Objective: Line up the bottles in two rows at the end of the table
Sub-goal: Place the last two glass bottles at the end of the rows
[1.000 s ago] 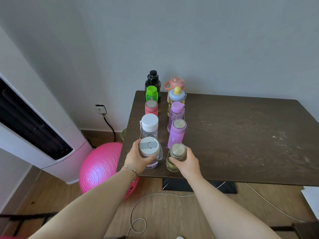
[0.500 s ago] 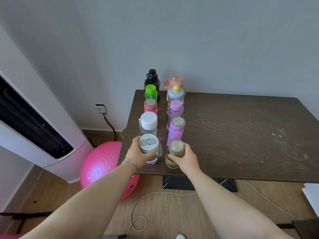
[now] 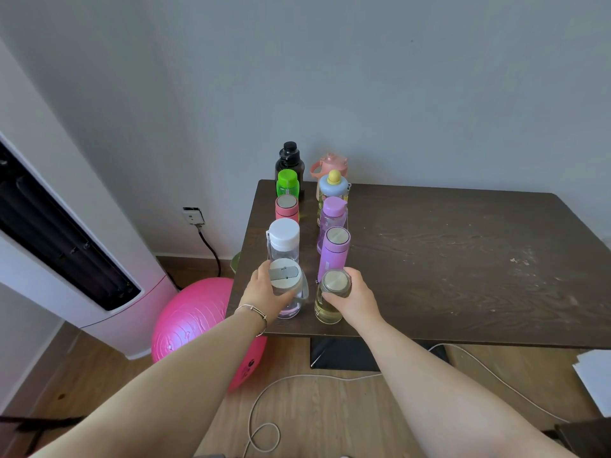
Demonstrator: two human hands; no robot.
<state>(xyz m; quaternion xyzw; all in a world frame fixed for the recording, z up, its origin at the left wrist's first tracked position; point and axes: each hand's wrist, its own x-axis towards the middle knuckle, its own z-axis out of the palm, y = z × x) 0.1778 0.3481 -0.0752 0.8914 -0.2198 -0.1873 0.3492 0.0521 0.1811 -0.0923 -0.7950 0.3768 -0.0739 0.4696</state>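
Down by my feet, off the table:
A pink exercise ball [image 3: 195, 325] sat beside the white tower fan [image 3: 66, 259]; a pale cable [image 3: 297, 378] looped across the wood floor [image 3: 314, 418].

Dark wooden table [image 3: 463, 259], two rows of bottles [image 3: 284, 239] upright.

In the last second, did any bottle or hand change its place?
Nothing visibly changed. The left hand still holds the clear bottle with the grey lid, the right hand still holds the metal-capped bottle, and both stand on the table. The two rows behind them are as before.
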